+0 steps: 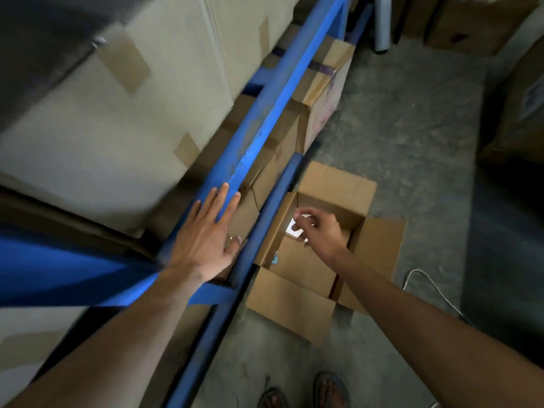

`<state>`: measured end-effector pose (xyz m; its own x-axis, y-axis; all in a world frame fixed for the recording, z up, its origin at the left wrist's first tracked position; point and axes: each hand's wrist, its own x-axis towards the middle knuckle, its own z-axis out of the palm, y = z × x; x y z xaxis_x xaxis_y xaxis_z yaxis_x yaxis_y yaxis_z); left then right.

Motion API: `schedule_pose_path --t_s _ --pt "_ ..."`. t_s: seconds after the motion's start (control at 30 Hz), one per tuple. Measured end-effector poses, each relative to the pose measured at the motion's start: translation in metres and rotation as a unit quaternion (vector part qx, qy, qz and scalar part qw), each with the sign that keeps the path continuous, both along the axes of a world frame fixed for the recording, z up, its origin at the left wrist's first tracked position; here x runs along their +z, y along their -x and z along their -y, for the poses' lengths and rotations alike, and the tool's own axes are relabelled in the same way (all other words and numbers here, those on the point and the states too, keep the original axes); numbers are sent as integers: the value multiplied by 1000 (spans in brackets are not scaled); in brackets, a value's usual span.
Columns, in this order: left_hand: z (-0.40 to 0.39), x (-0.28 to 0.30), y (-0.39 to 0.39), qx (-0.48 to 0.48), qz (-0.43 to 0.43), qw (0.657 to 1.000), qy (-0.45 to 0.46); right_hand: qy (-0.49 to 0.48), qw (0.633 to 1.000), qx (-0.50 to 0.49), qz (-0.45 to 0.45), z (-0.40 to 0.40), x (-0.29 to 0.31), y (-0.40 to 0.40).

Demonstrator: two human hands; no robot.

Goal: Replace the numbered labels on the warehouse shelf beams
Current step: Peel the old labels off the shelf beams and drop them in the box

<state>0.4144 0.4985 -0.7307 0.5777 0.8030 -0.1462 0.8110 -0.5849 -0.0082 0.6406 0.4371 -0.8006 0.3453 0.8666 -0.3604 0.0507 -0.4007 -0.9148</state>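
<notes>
My left hand (pixel 207 235) lies flat with straight fingers on the upper blue shelf beam (pixel 266 110), which runs diagonally up to the right. No label shows on the visible stretch of that beam. My right hand (pixel 319 229) hovers over an open cardboard box (pixel 294 293) on the floor, fingers loosely curled. A white label sheet (pixel 295 223) shows just beyond its fingertips; whether the fingers pinch it is unclear. A lower blue beam (pixel 273 207) runs between the two hands.
Large taped cartons (pixel 117 119) fill the shelf behind the upper beam, smaller brown boxes (pixel 319 92) sit below it. A white cable (pixel 429 285) lies on the concrete floor right of the box. My sandalled feet (pixel 306 391) stand at the bottom edge. More cartons (pixel 512 113) line the right side.
</notes>
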Motion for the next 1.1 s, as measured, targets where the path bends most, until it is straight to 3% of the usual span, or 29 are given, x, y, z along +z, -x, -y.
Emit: schedule_pose_path --t_s 0.23,0.57,0.73,1.1 --pt "60 114 5 105 119 987 -21 -136 987 25 -82 16 168 24" --pt "151 286 47 153 184 953 -186 -308 941 99 -97 88 370 107" --pt "223 335 101 191 204 927 -251 -345 925 135 -88 151 420 163" --pt "371 384 244 272 216 847 -403 -375 907 184 -58 259 437 296"
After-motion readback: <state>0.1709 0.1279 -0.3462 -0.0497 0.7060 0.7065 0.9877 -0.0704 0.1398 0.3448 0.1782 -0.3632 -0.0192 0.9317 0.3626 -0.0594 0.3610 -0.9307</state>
